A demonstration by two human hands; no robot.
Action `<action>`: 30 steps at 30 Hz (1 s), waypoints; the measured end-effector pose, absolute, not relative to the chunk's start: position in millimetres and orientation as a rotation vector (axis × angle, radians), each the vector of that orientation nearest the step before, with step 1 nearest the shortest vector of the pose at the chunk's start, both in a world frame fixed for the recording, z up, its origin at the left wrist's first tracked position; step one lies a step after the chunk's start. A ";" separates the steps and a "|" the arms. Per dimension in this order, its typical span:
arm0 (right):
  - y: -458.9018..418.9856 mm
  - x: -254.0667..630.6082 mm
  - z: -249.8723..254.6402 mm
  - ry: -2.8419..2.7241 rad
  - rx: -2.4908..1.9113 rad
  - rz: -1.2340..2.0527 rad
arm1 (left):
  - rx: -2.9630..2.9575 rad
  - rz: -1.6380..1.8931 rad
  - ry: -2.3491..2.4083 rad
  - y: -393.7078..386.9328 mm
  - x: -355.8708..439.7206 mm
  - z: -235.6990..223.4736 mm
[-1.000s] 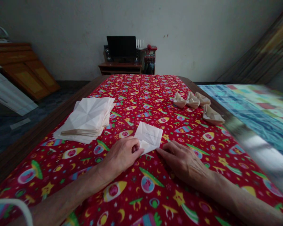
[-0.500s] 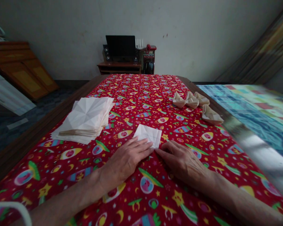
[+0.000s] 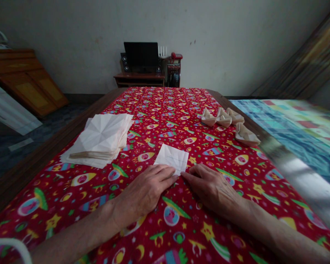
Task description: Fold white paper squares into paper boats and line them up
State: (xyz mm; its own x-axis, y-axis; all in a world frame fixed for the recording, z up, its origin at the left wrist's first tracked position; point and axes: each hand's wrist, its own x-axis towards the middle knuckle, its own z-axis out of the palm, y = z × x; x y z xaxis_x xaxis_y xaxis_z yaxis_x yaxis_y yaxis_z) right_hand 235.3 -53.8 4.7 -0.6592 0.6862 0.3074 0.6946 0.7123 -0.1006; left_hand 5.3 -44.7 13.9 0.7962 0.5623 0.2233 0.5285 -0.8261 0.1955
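A small folded white paper square (image 3: 172,157) lies on the red patterned tablecloth (image 3: 165,110) in front of me. My left hand (image 3: 145,189) lies flat with its fingers stretched out, the fingertips pressing on the paper's near edge. My right hand (image 3: 209,185) also lies flat on the cloth, fingers extended, its fingertips touching the paper's near right corner. Neither hand holds anything.
A stack of creased white paper sheets (image 3: 101,137) sits to the left. Several folded paper boats (image 3: 229,123) stand at the right near the table edge. Beyond the table are a low desk with a monitor (image 3: 141,55) and a wooden cabinet (image 3: 27,80).
The paper's near flap has been pressed flat. My left hand went from a loose pinch on the paper to lying flat with fingers stretched over its near edge.
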 end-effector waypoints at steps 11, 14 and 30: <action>-53.0 234.6 3.9 -2.613 -1.104 -0.046 | 2.836 0.417 0.892 -49.8 5.3 15.4; -53.4 231.1 7.5 -2.635 -1.123 -0.070 | 2.830 0.415 0.899 -50.5 5.5 15.6; -55.2 232.5 9.2 -2.651 -1.150 -0.050 | 2.896 0.332 0.954 -56.9 -14.4 9.8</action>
